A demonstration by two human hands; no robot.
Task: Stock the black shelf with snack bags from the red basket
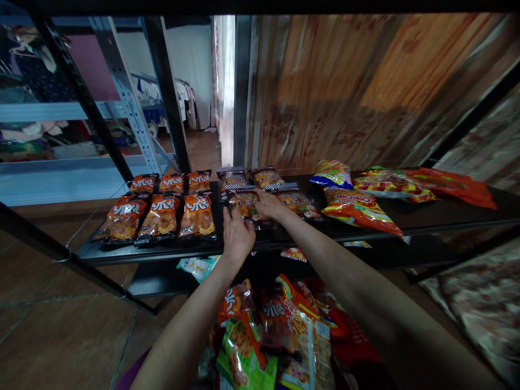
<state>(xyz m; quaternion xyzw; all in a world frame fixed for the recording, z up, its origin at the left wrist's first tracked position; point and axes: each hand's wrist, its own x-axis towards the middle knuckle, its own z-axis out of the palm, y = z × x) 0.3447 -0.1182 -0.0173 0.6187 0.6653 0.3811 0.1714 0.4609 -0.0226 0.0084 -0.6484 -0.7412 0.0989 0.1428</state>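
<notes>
On the black shelf (207,249), my left hand (239,233) touches the near left edge of a dark brown snack bag (246,200). My right hand (268,205) rests on the right part of that same bag, between it and another brown bag (298,201). Two more brown bags (233,176) (267,176) lie behind them. Fingers of both hands are spread, with the bag lying flat between them. To the left are two rows of orange snack bags (197,214) with black ends.
Yellow and red bags (357,208) lie on the shelf's right side. Below, a red basket (357,338) holds mixed snack bags (247,352). A lower shelf (158,276) carries a pale green packet (197,266). Black posts (241,92) and a curtain (325,92) stand behind.
</notes>
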